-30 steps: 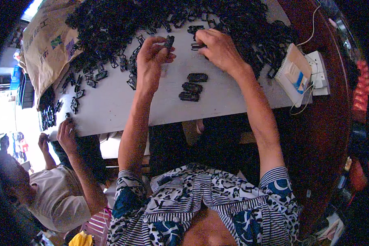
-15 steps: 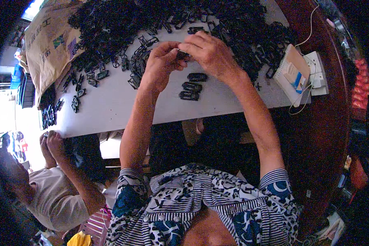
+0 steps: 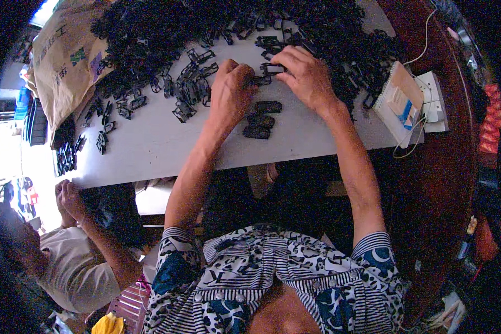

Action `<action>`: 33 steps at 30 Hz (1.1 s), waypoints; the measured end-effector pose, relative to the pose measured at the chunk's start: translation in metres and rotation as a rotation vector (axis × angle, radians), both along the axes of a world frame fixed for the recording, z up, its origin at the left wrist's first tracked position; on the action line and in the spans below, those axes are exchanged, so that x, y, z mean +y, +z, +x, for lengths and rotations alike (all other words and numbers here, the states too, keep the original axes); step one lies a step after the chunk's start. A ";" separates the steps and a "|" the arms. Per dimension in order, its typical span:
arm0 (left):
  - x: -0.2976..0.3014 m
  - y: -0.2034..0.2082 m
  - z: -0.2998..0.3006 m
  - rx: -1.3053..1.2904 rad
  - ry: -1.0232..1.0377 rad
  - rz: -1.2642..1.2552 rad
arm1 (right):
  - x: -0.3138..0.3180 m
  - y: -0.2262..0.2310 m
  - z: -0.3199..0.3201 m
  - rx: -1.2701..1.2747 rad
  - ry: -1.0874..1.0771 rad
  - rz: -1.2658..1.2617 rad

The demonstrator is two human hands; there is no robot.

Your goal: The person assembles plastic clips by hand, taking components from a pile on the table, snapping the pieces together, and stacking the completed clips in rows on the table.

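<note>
My left hand (image 3: 232, 92) is curled over the white table, closed on a small black plastic part (image 3: 261, 80) that shows past its fingertips. Beside it, my right hand (image 3: 308, 78) pinches the end of another black plastic frame (image 3: 269, 69), which has an open middle. Just nearer to me, several black oblong parts (image 3: 268, 107) lie in a short column, one behind another. Left of my left hand is a loose cluster of similar black frames (image 3: 192, 80). The tips of my left fingers are partly hidden.
A large heap of black parts (image 3: 167, 28) covers the far side of the white table (image 3: 178, 153). A brown sack (image 3: 61, 72) stands at left. At right lie a spiral notebook (image 3: 392, 97) and a white power strip (image 3: 433, 103) with cables. Another person (image 3: 83, 267) works at lower left.
My hands have moved apart from where they met over a small dark part. The right has shifted right onto a black frame; the left has turned and come slightly lower.
</note>
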State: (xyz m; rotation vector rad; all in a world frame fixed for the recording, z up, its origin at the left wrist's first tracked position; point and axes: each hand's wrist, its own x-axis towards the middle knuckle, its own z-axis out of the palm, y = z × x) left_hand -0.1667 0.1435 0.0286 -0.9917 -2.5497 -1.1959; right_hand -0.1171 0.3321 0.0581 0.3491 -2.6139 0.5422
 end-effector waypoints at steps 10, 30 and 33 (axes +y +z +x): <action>0.000 0.003 0.000 -0.054 0.004 0.049 | -0.009 -0.009 -0.005 -0.065 0.141 0.043; -0.078 0.020 0.024 0.053 0.321 -0.108 | -0.017 0.017 0.019 -0.274 0.146 0.142; -0.060 0.018 0.035 0.186 0.353 -0.282 | -0.011 0.020 0.018 -0.286 0.185 0.067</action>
